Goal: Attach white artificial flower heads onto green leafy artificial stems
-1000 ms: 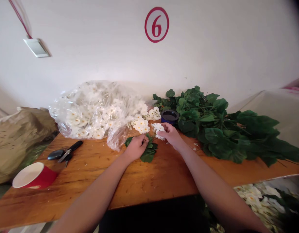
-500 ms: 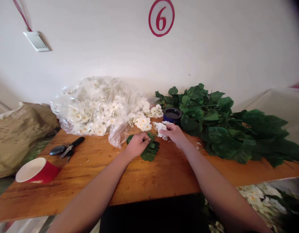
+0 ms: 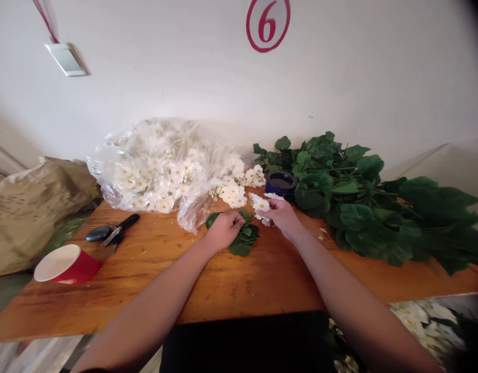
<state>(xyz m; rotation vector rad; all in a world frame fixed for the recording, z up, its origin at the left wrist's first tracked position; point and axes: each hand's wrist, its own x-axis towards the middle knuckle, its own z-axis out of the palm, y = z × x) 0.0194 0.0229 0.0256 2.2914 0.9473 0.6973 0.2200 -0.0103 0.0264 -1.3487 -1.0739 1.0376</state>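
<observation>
My left hand point(image 3: 226, 230) is closed on a sprig of green leaves point(image 3: 243, 242), its fingers pinched near the stem. Leaves stick out on both sides of that hand. To its right, my right hand point(image 3: 282, 216) grips a white artificial flower cluster point(image 3: 261, 205) by its blossoms. A thin stem runs from the blossoms toward the leaves; where they meet is too small to make out. Loose white flowers point(image 3: 231, 192) lie just beyond both hands. Behind my right hand sits a dark blue, round container point(image 3: 280, 182) with a black rim.
A clear plastic bag point(image 3: 153, 171) of white flowers lies against the wall. Green leaf stems point(image 3: 339, 181) are heaped at the right. Cutters point(image 3: 121, 229), a dark rounded object point(image 3: 98, 233) and a red paper cup point(image 3: 70, 265) are at the left of the wooden table point(image 3: 246, 285).
The whole view has shifted slightly, so the scene sits a little further right and higher. Both hands keep their holds; the flower cluster has turned slightly, its blossoms facing me more.
</observation>
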